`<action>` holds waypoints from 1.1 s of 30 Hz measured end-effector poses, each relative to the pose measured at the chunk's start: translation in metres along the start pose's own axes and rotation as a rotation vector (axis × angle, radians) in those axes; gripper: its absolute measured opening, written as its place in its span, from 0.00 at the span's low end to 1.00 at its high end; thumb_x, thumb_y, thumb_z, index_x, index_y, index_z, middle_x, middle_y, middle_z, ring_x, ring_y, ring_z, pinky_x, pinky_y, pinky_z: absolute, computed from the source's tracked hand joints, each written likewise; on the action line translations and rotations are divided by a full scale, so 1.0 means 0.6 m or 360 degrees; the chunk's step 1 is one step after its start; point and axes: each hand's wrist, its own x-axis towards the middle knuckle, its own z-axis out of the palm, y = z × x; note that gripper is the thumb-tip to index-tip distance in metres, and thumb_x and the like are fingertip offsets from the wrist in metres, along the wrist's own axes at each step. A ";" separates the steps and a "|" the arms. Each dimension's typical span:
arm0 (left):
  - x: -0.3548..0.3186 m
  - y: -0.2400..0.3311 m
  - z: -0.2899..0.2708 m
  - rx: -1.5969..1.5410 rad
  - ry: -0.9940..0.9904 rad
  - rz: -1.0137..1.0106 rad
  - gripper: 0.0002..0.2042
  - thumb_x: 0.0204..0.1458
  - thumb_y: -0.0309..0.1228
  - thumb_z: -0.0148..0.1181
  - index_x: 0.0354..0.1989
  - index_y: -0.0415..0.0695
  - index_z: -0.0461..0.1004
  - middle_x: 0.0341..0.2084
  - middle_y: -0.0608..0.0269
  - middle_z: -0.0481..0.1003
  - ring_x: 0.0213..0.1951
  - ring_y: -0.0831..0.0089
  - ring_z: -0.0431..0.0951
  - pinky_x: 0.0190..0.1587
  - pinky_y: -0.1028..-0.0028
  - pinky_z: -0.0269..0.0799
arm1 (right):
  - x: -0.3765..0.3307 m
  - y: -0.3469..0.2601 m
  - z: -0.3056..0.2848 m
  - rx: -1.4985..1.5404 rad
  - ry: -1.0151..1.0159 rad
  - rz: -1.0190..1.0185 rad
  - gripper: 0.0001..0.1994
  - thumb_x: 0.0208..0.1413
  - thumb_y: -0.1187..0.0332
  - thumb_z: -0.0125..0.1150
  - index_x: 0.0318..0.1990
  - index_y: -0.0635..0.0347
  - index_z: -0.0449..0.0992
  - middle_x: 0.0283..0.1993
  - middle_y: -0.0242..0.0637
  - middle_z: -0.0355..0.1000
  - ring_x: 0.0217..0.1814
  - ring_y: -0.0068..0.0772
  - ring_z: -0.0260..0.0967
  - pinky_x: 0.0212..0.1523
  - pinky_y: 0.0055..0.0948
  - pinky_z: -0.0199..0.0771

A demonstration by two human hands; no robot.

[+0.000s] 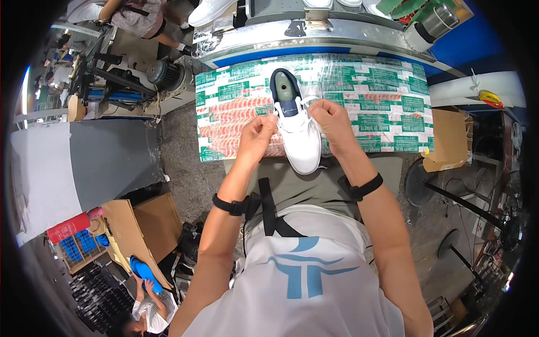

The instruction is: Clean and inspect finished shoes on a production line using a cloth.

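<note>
One white lace-up shoe with a navy lining (299, 132) lies on the bench; perhaps four more white shoes (209, 11) behind.

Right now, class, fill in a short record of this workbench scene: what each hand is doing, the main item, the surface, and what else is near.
Main item: white shoe with a dark blue tongue and collar, toe pointing toward the person
Left hand: pinching a white lace beside the shoe
Right hand: pinching a white lace on the other side
Surface: bench covered in green, red and white printed sheet
Nearby: cardboard piece at the bench's right; another person at lower left
</note>
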 end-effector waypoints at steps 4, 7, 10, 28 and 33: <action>0.011 -0.014 0.019 -0.0042 -0.0068 0.0119 0.11 0.70 0.32 0.72 0.32 0.47 0.81 0.28 0.79 0.77 0.30 0.88 0.69 0.32 0.79 0.65 | 0.002 0.046 -0.028 -0.0350 0.0295 -0.0318 0.08 0.61 0.70 0.71 0.41 0.65 0.85 0.42 0.33 0.82 0.46 0.27 0.77 0.52 0.33 0.78; 0.016 -0.035 0.031 -0.0362 -0.0257 0.0072 0.06 0.68 0.31 0.74 0.36 0.46 0.85 0.31 0.79 0.80 0.32 0.89 0.71 0.36 0.79 0.67 | 0.009 0.130 -0.075 -0.1047 0.0405 -0.0893 0.06 0.55 0.71 0.74 0.37 0.61 0.82 0.45 0.44 0.78 0.51 0.51 0.77 0.55 0.43 0.78; -0.038 0.034 0.019 -0.0574 -0.0568 0.0131 0.08 0.72 0.34 0.70 0.39 0.45 0.84 0.36 0.71 0.84 0.44 0.82 0.80 0.47 0.77 0.72 | -0.002 0.137 -0.042 -0.1011 0.0265 -0.0697 0.06 0.57 0.70 0.73 0.36 0.61 0.81 0.44 0.43 0.78 0.47 0.46 0.76 0.51 0.39 0.75; 0.035 0.012 0.061 0.0075 -0.0230 0.0265 0.37 0.57 0.25 0.81 0.72 0.32 0.66 0.48 0.61 0.85 0.45 0.77 0.86 0.49 0.70 0.85 | -0.013 0.125 -0.062 -0.0487 -0.0055 -0.0462 0.21 0.64 0.72 0.67 0.64 0.65 0.85 0.50 0.45 0.81 0.53 0.39 0.78 0.59 0.37 0.76; 0.076 0.032 0.005 0.0131 -0.0346 0.0087 0.51 0.53 0.28 0.85 0.82 0.31 0.57 0.53 0.59 0.83 0.52 0.71 0.85 0.55 0.68 0.83 | 0.021 0.083 -0.119 -0.1514 0.0421 -0.0950 0.25 0.57 0.68 0.72 0.63 0.63 0.82 0.50 0.49 0.77 0.51 0.55 0.76 0.56 0.50 0.76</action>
